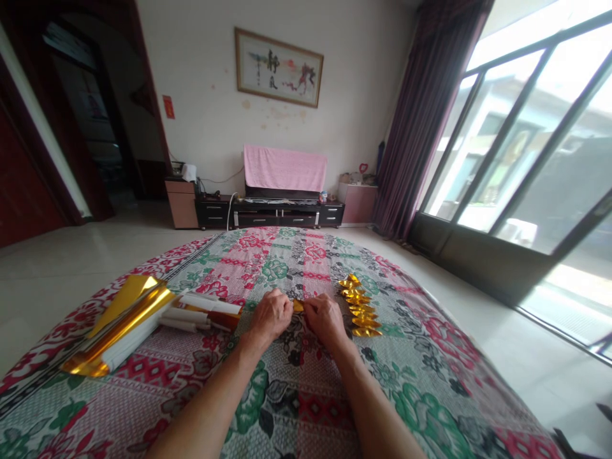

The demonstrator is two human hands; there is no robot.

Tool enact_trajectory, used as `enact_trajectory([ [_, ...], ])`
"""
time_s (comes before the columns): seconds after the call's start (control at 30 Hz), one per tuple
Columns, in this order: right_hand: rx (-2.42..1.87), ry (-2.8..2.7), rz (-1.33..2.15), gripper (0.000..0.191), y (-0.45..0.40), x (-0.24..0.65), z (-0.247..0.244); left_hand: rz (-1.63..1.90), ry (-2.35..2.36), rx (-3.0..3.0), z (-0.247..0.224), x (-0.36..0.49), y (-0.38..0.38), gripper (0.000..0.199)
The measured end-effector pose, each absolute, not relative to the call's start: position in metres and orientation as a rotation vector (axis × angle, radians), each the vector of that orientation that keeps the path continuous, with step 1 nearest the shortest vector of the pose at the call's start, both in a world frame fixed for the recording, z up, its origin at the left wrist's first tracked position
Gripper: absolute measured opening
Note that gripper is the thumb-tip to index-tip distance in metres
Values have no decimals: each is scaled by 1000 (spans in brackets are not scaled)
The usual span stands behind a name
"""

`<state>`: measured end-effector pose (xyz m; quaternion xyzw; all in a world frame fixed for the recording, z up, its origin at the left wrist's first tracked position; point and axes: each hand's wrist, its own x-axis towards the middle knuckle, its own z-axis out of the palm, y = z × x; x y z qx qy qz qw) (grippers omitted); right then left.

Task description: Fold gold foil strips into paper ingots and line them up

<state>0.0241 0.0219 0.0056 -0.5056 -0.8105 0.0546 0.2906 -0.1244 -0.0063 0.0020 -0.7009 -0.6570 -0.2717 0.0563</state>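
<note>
Between my two hands, just above the patterned cloth, is a small piece of folded gold foil paper (pixel 298 306). My left hand (pixel 271 315) is closed on its left end, and my right hand (pixel 325 319) pinches the right end. Most of the piece is hidden by my fingers. To the right of my right hand, several folded gold paper ingots (pixel 362 312) lie in a row. Left of my left hand are rolled white-backed paper pieces (pixel 184 317) and a larger stack of gold foil sheets (pixel 138 319), partly curled.
A flowered red, green and grey cloth (pixel 421 395) covers the rounded surface before me. Beyond it stands a low black cabinet (pixel 287 213), with a pink cloth (pixel 285 167) draped over something on top. Tall windows (pixel 516 140) and a purple curtain (pixel 415 108) are on the right.
</note>
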Motion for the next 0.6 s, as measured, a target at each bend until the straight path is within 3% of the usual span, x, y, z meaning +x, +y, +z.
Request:
enact_trajectory([
  [0.27, -1437, -2104, 173, 24, 18, 20, 8, -890, -2022, -2093, -2, -123, -6, 10],
  [0.6, -1361, -2102, 177, 20, 16, 21, 4, -917, -1971, -2143, -5, -124, -7, 15],
])
